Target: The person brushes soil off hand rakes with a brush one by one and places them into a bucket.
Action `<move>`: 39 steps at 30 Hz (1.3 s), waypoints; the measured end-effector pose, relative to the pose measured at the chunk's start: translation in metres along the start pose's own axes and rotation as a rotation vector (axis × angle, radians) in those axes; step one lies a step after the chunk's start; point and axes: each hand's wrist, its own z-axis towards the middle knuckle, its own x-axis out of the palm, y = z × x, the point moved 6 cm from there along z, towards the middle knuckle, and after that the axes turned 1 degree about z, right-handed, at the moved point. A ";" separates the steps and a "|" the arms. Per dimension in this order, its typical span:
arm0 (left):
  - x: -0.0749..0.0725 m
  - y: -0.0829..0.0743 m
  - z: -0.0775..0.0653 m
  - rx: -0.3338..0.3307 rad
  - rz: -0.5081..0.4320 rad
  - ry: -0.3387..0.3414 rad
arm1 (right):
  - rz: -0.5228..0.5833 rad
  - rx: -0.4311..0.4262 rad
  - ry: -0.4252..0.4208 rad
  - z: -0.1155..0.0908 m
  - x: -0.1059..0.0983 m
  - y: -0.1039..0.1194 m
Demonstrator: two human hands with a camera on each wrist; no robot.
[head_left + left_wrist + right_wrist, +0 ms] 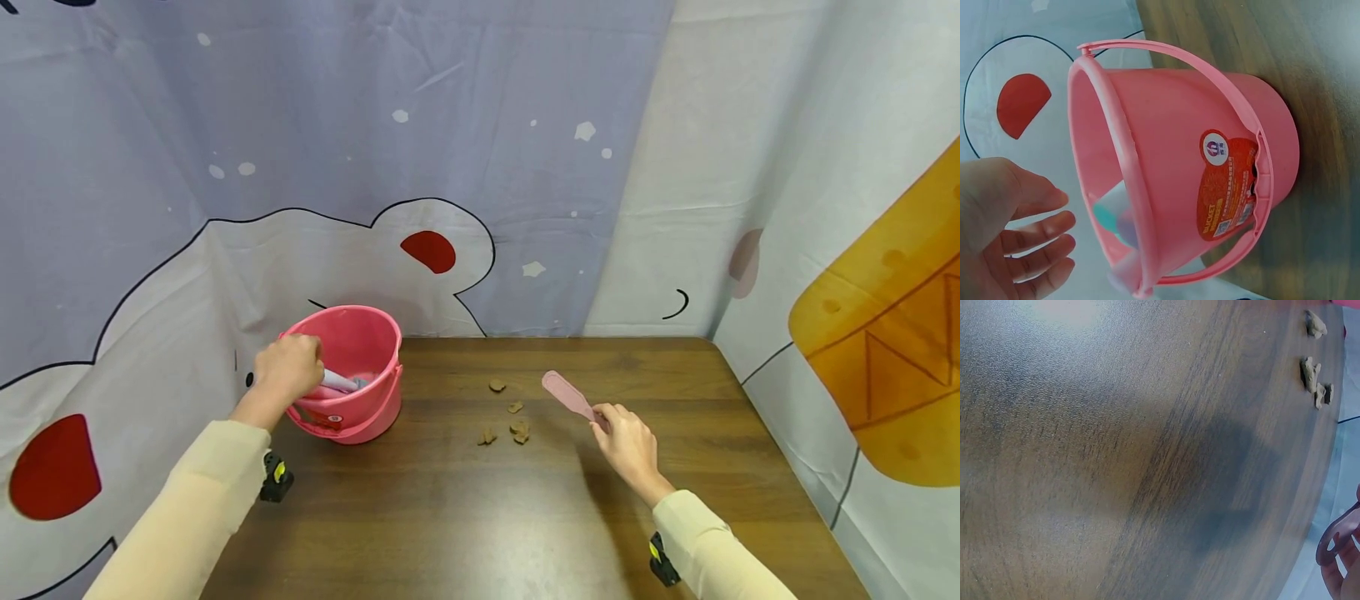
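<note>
A pink bucket (375,410) stands at the table's left back. Over its near-left rim is my left hand (288,367). In the left wrist view the fingers (1041,231) are loosely bent, apart from the bucket, with nothing held. Inside the bucket, just past the rim, shows a whitish item (339,381) with teal and purple parts; its kind is unclear. My right hand (630,442) grips the handle of a pink, flat, spatula-like tool (566,393), its blade tilted up and left above the table. The right wrist view shows a hole in its handle end (1324,551).
Several small brown crumpled pieces (519,432) lie on the wooden table (450,508) between the bucket and the tool. A printed curtain (525,167) hangs behind the table and along its sides. The bucket's handle (1264,169) hangs down its front.
</note>
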 end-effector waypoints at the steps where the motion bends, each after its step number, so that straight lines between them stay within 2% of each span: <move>1: -0.001 0.000 0.000 -0.001 -0.005 -0.002 | 0.000 0.002 0.000 0.000 0.000 0.000; 7: -0.002 -0.005 -0.004 0.025 -0.036 -0.031 | 0.003 0.011 -0.005 0.000 0.002 -0.001; 16: -0.002 -0.023 -0.012 0.099 -0.064 -0.091 | 0.013 0.015 -0.007 0.001 0.004 0.000; 24: 0.000 -0.037 -0.014 0.128 -0.086 -0.113 | 0.012 -0.012 -0.052 0.001 0.003 0.003; 35: 0.004 -0.060 -0.018 0.187 -0.080 -0.142 | 0.008 0.058 -0.054 0.001 0.004 0.002; 39: 0.006 -0.071 -0.021 0.220 -0.088 -0.159 | 0.007 0.103 -0.028 0.000 0.008 -0.001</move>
